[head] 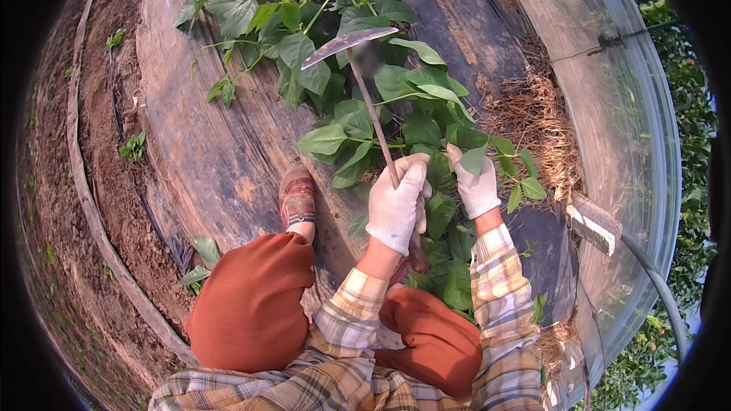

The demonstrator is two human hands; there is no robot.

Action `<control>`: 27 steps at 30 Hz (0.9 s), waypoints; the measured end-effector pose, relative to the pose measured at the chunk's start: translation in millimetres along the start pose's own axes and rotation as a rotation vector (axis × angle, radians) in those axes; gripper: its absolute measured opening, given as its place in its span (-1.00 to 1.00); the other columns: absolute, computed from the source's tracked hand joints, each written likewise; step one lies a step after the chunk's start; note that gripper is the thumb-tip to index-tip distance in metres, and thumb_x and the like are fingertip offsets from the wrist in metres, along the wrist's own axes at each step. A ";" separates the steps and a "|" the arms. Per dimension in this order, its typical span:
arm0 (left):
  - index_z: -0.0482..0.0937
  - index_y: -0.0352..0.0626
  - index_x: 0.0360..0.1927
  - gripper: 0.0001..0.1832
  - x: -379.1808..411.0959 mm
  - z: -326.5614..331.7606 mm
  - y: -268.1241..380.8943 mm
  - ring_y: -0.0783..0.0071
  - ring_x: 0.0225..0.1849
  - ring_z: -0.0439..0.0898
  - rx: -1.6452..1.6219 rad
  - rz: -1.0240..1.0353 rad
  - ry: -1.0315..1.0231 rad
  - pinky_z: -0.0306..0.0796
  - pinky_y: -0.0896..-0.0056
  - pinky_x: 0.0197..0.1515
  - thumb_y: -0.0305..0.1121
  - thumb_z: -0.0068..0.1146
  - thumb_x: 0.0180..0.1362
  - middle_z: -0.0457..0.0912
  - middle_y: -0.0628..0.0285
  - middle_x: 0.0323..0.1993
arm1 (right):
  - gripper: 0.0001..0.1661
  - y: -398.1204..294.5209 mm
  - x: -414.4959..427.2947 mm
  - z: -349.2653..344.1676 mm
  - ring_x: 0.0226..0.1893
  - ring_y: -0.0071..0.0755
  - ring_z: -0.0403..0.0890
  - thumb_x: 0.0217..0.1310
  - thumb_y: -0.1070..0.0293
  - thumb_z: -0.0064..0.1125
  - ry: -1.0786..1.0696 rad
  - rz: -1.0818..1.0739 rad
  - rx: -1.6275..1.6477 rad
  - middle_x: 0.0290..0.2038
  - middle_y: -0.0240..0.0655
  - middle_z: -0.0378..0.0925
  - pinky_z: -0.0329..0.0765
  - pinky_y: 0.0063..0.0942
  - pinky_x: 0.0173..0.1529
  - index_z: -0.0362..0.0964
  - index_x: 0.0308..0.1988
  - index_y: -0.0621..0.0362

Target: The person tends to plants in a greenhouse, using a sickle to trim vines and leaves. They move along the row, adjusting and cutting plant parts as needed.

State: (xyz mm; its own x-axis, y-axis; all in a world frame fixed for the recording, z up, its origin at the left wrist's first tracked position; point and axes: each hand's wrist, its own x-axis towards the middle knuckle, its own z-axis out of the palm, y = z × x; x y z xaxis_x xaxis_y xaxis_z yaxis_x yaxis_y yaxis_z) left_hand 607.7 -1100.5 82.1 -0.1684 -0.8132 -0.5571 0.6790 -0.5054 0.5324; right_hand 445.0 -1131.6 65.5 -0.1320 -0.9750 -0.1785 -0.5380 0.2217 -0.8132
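Observation:
My left hand [398, 202], in a pale knit glove, grips a hand hoe [371, 104]. Its thin metal shank slants up and away to a narrow curved blade, which sits over the foliage; the wooden handle end shows below the fist. Close by on the right, my right hand [478, 185], gloved alike, is closed among the stems of a leafy vine [425, 128] that looks like a bean plant. A leaf covers part of its fingers, so the exact grip is partly hidden. Broad green leaves surround both hands and run on beneath my forearms.
Soil-stained plastic mulch film [211, 120] covers the bed under my shoe [298, 197]. Dry straw [539, 125] lies beside a clear plastic sheet wall [622, 97] on the right. A whitish block [594, 224] sits by a grey pipe [657, 282]. Bare soil [103, 182] stretches along the left.

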 end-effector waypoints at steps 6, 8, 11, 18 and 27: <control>0.41 -0.26 -0.09 -0.69 20.6 -32.2 5.5 0.60 -0.85 0.24 -0.063 0.201 0.294 0.20 0.57 -0.90 -0.24 -0.03 0.22 0.38 0.30 -0.61 | -0.63 24.0 7.4 -56.1 -0.23 -0.48 0.54 0.14 0.31 0.13 0.269 0.280 0.469 -0.14 -0.34 0.50 0.48 -0.47 -0.18 0.42 -0.08 0.27; 0.39 -0.26 -0.05 -0.67 23.7 -38.9 4.5 0.59 -0.85 0.26 -0.061 0.219 0.308 0.20 0.56 -0.90 -0.26 -0.03 0.21 0.39 0.28 -0.57 | -0.74 44.1 11.6 -64.3 -0.46 -0.52 0.50 0.11 0.26 0.17 0.316 0.298 0.637 -0.30 -0.42 0.50 0.43 -0.54 -0.47 0.45 -0.21 0.15; 0.32 -0.29 0.06 -0.58 29.5 -43.8 -8.6 0.62 -0.85 0.28 -0.032 0.202 0.267 0.18 0.60 -0.88 -0.27 0.00 0.20 0.46 0.22 -0.48 | -0.72 47.9 6.3 -72.3 -0.46 -0.53 0.51 0.09 0.25 0.20 0.358 0.313 0.812 -0.31 -0.39 0.51 0.42 -0.58 -0.44 0.45 -0.22 0.18; 0.19 -0.26 0.20 -0.44 25.8 -29.5 -20.4 0.70 -0.83 0.27 0.126 0.135 0.128 0.19 0.69 -0.87 -0.21 -0.01 0.20 0.55 0.07 -0.16 | -0.65 90.4 -14.3 -125.8 -0.27 -0.39 0.52 0.19 0.24 0.07 0.249 0.262 0.816 -0.22 -0.26 0.51 0.48 -0.48 -0.17 0.40 -0.10 0.26; 0.26 -0.21 0.16 -0.46 21.7 -19.9 -41.0 0.70 -0.87 0.25 0.112 -0.073 -0.035 0.14 0.67 -0.88 -0.12 0.00 0.19 0.60 0.17 -0.37 | -0.64 134.1 -46.6 -148.7 -0.38 -0.38 0.56 0.23 0.16 -0.01 0.402 0.454 0.800 -0.26 -0.25 0.53 0.57 -0.40 -0.31 0.37 -0.06 0.14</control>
State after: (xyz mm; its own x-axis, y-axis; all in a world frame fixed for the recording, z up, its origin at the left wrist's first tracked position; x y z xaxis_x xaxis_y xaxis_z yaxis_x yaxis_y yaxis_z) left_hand 590.5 -1091.7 35.5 -0.2404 -0.7818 -0.5754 0.5808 -0.5908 0.5600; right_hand 255.2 -1054.7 47.2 -0.5366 -0.6909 -0.4845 0.3319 0.3552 -0.8739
